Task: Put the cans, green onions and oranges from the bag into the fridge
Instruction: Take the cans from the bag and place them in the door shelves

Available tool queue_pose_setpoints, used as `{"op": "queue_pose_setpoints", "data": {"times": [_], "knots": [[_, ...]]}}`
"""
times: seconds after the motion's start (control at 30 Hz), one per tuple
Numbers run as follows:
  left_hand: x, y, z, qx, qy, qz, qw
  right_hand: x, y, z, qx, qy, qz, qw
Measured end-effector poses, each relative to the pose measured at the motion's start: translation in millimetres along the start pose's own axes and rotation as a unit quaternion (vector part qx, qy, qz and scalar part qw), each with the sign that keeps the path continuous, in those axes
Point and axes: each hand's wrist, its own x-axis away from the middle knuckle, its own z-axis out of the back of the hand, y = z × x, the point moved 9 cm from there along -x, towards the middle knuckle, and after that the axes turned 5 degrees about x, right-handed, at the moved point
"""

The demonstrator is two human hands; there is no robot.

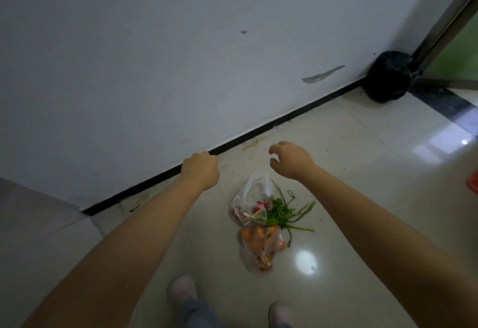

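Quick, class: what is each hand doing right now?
Left hand: fingers curled under, holding nothing visible.
Right hand: fingers loosely curled, holding nothing.

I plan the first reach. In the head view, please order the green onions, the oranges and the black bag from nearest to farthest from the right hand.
From the right hand:
1. Green onions, just below it.
2. Oranges, lower, near the shoes.
3. Black bag, far corner, upper right.

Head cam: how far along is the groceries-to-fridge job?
Nothing looks done. The clear plastic bag lies on the floor tiles with the green onions spilling out, the oranges bagged beside it and something red inside, possibly cans. Left hand and right hand hold nothing. No fridge in view; everything is left.
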Motion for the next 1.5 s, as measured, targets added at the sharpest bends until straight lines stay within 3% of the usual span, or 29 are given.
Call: {"op": "queue_pose_setpoints", "data": {"times": [0.3, 0.6, 0.83, 1.13, 1.33, 1.5], "knots": [[-138.9, -82.6, -9.3, -0.086, -0.098, -0.162, 0.978, -92.3, -15.4, -86.2, -0.114, -0.076, -0.225, 0.965], [-261.0, -41.3, -36.1, -0.182, -0.198, -0.315, 0.910, -131.0, 12.5, -139.5, -0.223, -0.085, -0.376, 0.896], [-303.5, -24.4, -65.9, -0.223, -0.225, -0.362, 0.877, -160.2, 33.9, -153.2, -0.254, -0.064, -0.404, 0.876], [-379.0, 2.1, -198.7, -0.288, -0.294, -0.450, 0.793, -194.6, 45.1, -299.5, -0.313, -0.091, -0.529, 0.783], [-400.1, -15.1, -324.0, -0.297, -0.327, -0.476, 0.761, -224.9, 24.8, -425.9, -0.293, -0.126, -0.531, 0.785], [-410.2, -24.4, -443.7, -0.311, -0.326, -0.516, 0.728, -255.8, 47.4, -530.7, -0.258, -0.085, -0.515, 0.813]]}}
